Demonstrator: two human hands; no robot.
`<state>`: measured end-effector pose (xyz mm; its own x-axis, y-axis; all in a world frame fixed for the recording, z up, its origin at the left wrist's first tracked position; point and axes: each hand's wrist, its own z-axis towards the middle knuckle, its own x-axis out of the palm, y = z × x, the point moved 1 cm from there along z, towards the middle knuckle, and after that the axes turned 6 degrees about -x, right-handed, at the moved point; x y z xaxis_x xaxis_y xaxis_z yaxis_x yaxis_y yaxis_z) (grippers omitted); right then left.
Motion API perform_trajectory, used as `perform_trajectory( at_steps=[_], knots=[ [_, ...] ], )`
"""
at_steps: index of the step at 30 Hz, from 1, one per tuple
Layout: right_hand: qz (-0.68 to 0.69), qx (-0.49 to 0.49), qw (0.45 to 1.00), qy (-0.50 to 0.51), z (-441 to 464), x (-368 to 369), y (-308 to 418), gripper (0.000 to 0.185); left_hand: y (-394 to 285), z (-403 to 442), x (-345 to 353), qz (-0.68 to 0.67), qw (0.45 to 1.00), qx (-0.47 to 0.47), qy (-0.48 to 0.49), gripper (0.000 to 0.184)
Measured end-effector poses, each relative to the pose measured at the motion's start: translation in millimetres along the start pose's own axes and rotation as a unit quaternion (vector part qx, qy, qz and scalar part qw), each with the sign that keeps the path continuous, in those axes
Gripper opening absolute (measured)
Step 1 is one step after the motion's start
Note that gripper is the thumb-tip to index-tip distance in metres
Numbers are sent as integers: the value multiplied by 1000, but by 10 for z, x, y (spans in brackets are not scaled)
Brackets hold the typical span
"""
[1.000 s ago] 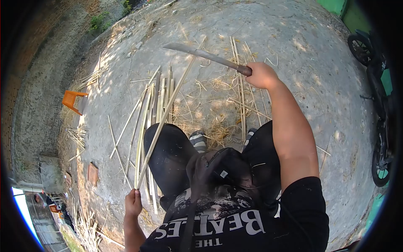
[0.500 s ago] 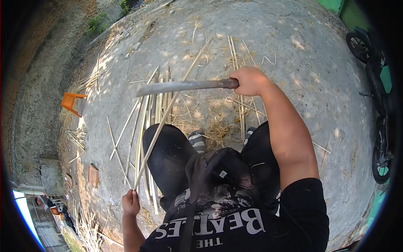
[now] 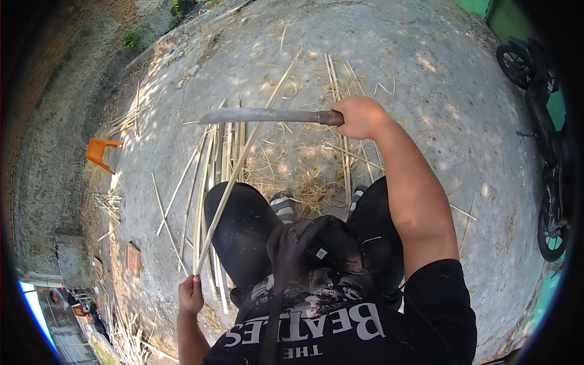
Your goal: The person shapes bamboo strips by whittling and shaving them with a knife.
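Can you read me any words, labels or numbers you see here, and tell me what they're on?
"THE": on the black T-shirt, upside down in this view.
"BEATLES": same shirt, also upside down.
Small white tag on the dark cloth in the lap: too small to read.
I can make out no other text.

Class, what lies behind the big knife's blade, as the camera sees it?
A long strip from the left hand passes behind the knife, showing on both sides; the stretch and ground directly behind the blade are hidden.

Sun-dappled concrete floor (image 3: 438, 164) — orange stool (image 3: 100, 152), rough wall (image 3: 45, 164) left.
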<state>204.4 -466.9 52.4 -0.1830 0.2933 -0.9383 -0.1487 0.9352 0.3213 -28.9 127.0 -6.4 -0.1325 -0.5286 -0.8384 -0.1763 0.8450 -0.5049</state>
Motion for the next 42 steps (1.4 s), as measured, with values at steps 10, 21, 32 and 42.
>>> perform_trajectory(
  at_steps=[10, 21, 32, 42],
  knots=[
    [77, 192, 974, -96, 53, 64, -468, 18, -277, -90, -272, -3, 1000, -12, 24, 45],
    [224, 100, 966, -82, 102, 167, -461, 22, -39, -181, -327, -23, 998, -47, 27, 50],
    [-3, -2, 1000, -15, -41, 1, 78, 20, -259, -53, -307, -22, 999, -28, 34, 48],
    [155, 242, 936, -204, 138, 322, -819, 28, -298, -187, -405, -17, 999, -32, 34, 45]
  ],
)
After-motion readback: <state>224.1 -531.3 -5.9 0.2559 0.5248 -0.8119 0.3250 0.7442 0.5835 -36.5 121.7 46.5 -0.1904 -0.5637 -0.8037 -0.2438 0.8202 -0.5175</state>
